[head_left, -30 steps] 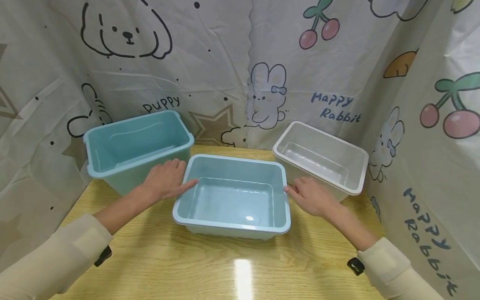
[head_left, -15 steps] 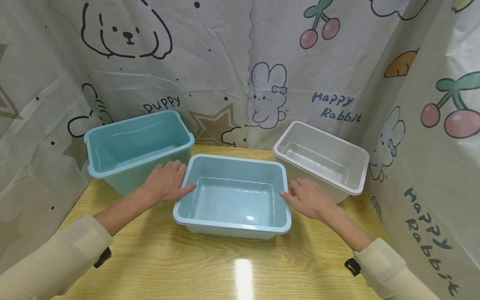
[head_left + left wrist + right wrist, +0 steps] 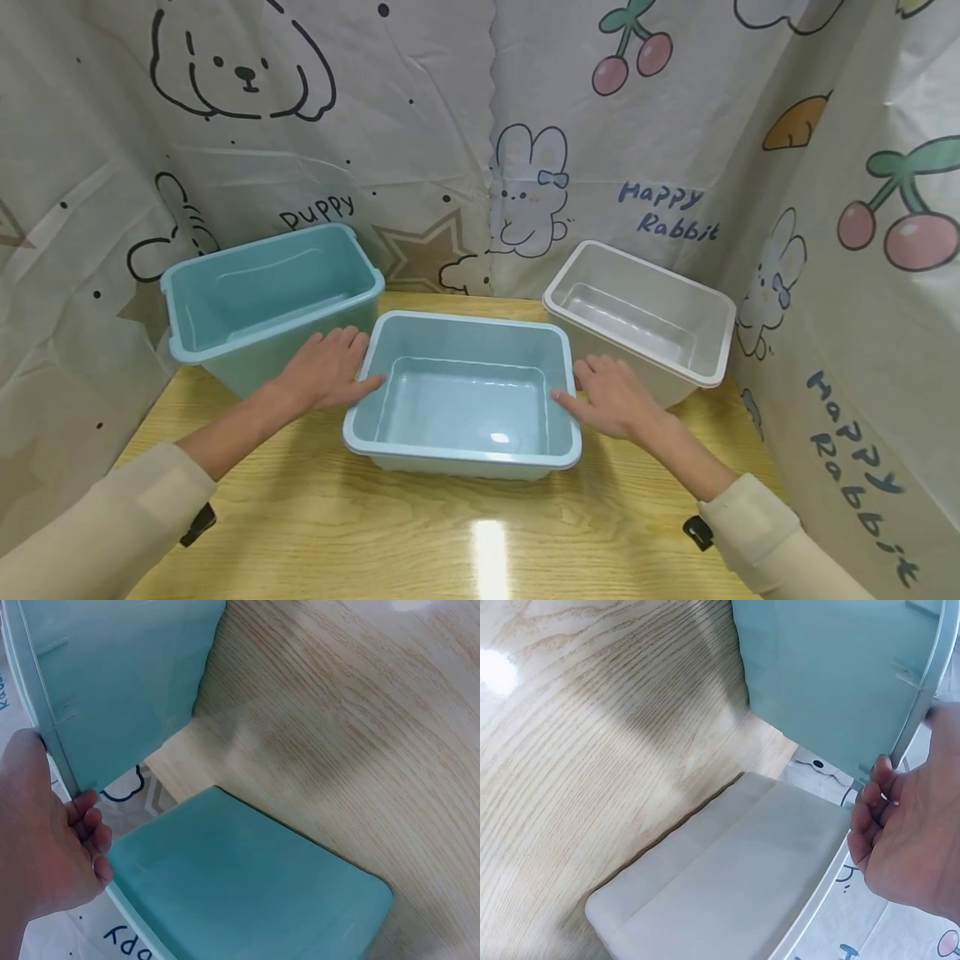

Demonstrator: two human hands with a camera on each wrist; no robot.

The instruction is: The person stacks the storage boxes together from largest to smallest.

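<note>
A light blue plastic storage bin stands in the middle, its inside bare. My left hand grips its left rim, thumb over the edge into the bin. In the left wrist view, the curled fingers lie under the outside of that rim. On the opposite side my right hand holds the right rim the same way. Its fingers curl beneath the edge in the right wrist view. Behind the left hand stands a teal bin, and behind the right hand a white bin.
All three bins rest on a wood-grain table. A printed cloth with cartoon rabbits and cherries hangs at the back and both sides. Both side bins stand close to the middle one.
My right thumb has moved over the right rim into the bin, and the right hand has shifted slightly left. The head view has shifted a little. The bins stay in place.
</note>
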